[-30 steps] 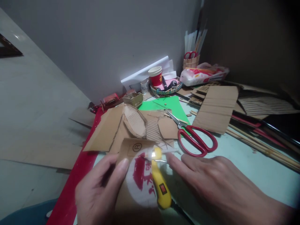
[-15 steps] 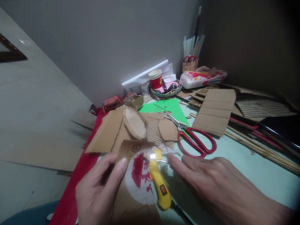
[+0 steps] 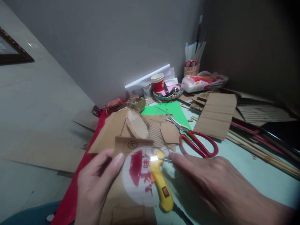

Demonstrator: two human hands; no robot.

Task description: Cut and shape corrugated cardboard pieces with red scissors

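My left hand (image 3: pixel 99 179) grips a brown cardboard piece (image 3: pixel 131 215) by its left edge, thumb on top. The piece carries a white circle with dark red print and a ringed R. At its right edge, my right hand (image 3: pixel 206 178) is closed, fingertips pinching a thin, shiny metal tool (image 3: pixel 167 160); its exact kind I cannot make out. A yellow glue gun (image 3: pixel 161 186) with a red switch and black cord lies on the table between the hands, partly behind the cardboard. Red-handled scissors (image 3: pixel 199 143) lie partly open just beyond my right hand.
Cut cardboard pieces (image 3: pixel 138 123) and a green sheet (image 3: pixel 171 107) lie ahead. A red paper cup (image 3: pixel 158 82) stands in a round tray (image 3: pixel 167 97) near the wall. Cardboard (image 3: pixel 217 115), bundled sticks (image 3: pixel 262 154) and a tissue pack (image 3: pixel 203 82) are at right.
The cardboard in my left hand has shifted slightly left. My right fingertips stay near its right edge with the metal tool. The whole view has tilted up a little.
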